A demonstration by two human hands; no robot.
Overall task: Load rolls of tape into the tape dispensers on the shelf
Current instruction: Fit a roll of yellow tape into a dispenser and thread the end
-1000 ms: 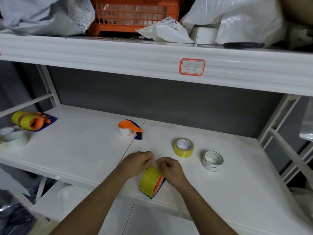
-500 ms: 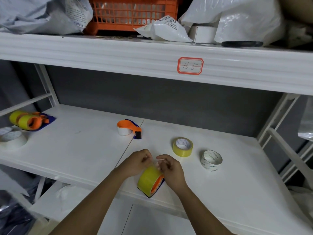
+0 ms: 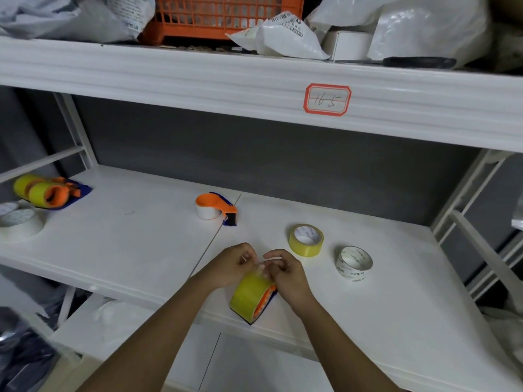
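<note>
A yellow tape roll [image 3: 250, 297] sits in an orange and blue dispenser [image 3: 266, 305] at the front edge of the white shelf [image 3: 141, 244]. My left hand [image 3: 230, 264] and my right hand [image 3: 285, 274] pinch at the top of this roll, fingers curled on the tape's end. Behind them stands another orange dispenser [image 3: 215, 209] with a white roll in it. A loose yellow roll [image 3: 306, 240] and a loose white roll [image 3: 353, 262] lie to the right.
At the far left are loaded yellow dispensers [image 3: 46, 192] and white rolls [image 3: 18, 222]. The upper shelf [image 3: 198, 77] carries an orange crate [image 3: 226, 15], plastic bags and a label [image 3: 327, 99]. White frame bars [image 3: 481, 250] stand at the right.
My hands have stayed on the yellow roll; the fingers shifted slightly at its top, and the roll tilted a little. Nothing else on the shelf has moved.
</note>
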